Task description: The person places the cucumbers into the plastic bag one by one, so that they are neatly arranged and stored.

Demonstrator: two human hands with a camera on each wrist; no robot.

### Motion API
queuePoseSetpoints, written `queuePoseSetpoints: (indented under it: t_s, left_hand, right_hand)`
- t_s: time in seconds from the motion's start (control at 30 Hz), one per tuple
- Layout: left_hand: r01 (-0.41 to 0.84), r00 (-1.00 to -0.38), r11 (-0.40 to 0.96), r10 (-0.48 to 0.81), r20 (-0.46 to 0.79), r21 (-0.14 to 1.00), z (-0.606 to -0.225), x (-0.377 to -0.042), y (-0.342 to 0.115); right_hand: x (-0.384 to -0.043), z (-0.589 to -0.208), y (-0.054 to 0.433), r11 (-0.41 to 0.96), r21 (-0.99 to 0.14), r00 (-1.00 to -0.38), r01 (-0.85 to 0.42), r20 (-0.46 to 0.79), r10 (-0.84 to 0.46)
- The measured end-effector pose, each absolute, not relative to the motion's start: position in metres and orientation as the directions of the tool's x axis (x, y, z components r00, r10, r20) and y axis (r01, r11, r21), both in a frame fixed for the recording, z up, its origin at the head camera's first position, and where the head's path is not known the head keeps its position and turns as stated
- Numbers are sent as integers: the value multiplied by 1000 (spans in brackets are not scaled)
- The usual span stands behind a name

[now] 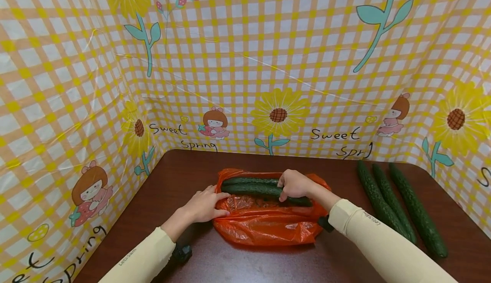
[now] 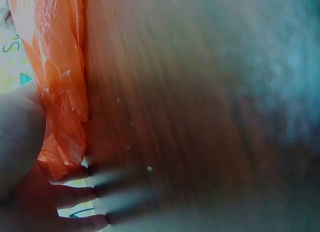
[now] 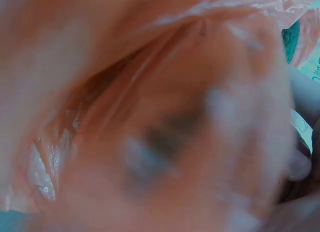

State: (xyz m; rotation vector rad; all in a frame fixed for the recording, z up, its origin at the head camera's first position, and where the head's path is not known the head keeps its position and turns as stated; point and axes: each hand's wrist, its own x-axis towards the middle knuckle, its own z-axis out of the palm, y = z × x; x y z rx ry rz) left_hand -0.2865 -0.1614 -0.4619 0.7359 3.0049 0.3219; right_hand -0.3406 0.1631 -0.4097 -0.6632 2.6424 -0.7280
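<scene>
An orange-red plastic bag point(image 1: 264, 231) lies on the table with its mouth spread wide, and two long dark green cucumbers show inside. My right hand point(image 1: 296, 185) reaches in from the right, its fingers curled round the front cucumber point(image 1: 247, 188). Behind that one lies the rear cucumber point(image 1: 251, 180), close alongside. At the bag's left end rests my left hand point(image 1: 201, 205), its fingers spread and fairly straight against the plastic. In the left wrist view, fingertips of the left hand point(image 2: 65, 197) meet the table beside the bag. Blurred plastic fills most of the right wrist view.
Three more cucumbers point(image 1: 416, 206) lie side by side at the right of the brown table point(image 1: 184, 163). A checked cloth point(image 1: 245, 74) with sunflowers stands as a wall behind and at both sides. Dark wrist devices point(image 1: 181, 253) sit under the cream sleeves.
</scene>
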Motion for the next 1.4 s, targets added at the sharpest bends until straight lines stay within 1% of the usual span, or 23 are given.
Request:
queuePoseSetpoints:
  t_s: [0.23,0.33,0.47,0.73,0.9,1.03,1.2,1.4]
  left_hand:
    - [455,-887,866,461,20,206,-461,-287,-159]
    - [457,-886,864,463,22,211,-460,-287,-159]
    - [455,-887,864,462,21,213,-460,-287,-159]
    - [449,-890,868,456,20,212,-460,-286,-159]
    - [432,-898,881,439,7,193,-463,-284,-160]
    - [425,-902,885,432,1,192,-463,-283,-159]
    - [422,-903,885,431,0,196,-462,-282,-159]
    - [418,-904,888,427,-4,191,-461,-281,-157]
  right_hand:
    - [-335,-413,165,791,-498,-863,-356,-151,-483]
    - [-334,-412,169,814,-466,-869,-346,-167,-465]
    - [-332,-413,179,862,-412,-883,-296,-225,-411]
    - [-323,-410,198,915,-274,-891,-295,-268,-367]
    - [-312,-404,204,949,-175,-898,-263,-315,-307]
    - [-305,-403,208,969,-111,-912,-223,-329,-247]
    - [-301,-405,211,980,-69,-927,-187,-316,-199]
    - [-299,-407,212,980,-66,-932,-190,-303,-201]
